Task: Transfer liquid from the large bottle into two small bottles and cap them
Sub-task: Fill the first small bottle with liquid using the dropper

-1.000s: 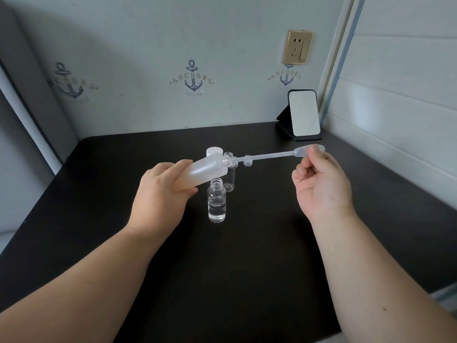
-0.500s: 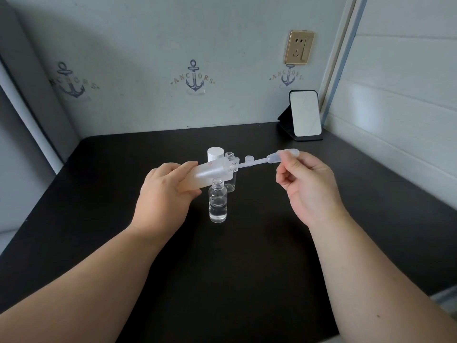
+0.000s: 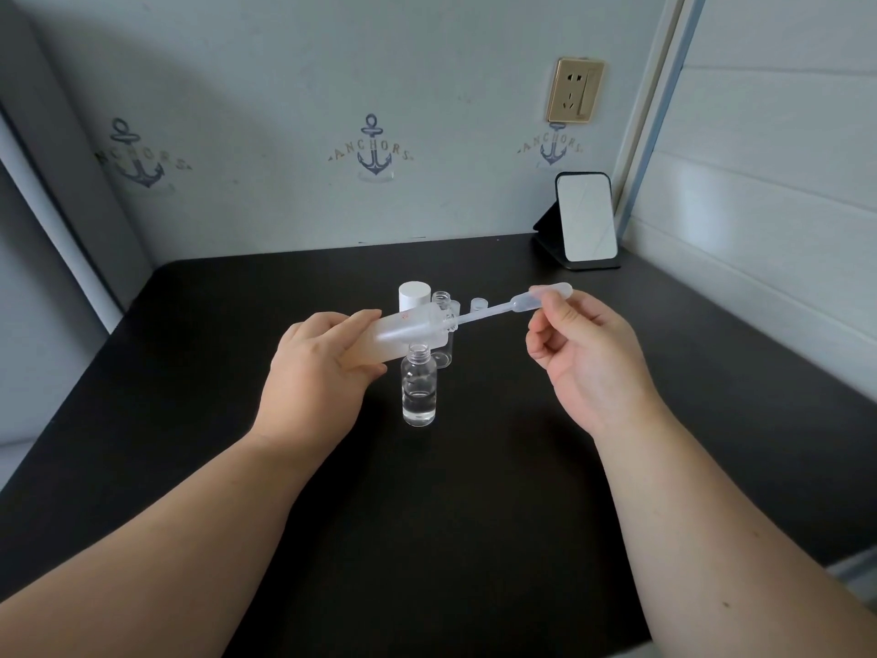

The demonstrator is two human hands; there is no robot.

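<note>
Pipette [image 3: 493, 313] tip went back into the large bottle [image 3: 403, 337] mouth; left hand [image 3: 315, 372] gripped that bottle, right hand [image 3: 586, 353] pinched the bulb — likely drawing another load for the small bottle [image 3: 418, 389].

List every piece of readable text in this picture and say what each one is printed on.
"ANCHORS": wallpaper, across the middle anchor print.
"ANCHORS": right anchor print, below the wall socket.
"NCHOR": left anchor print, ends too dim to read.
Small red mark on the large bottle: too small to read.
</note>
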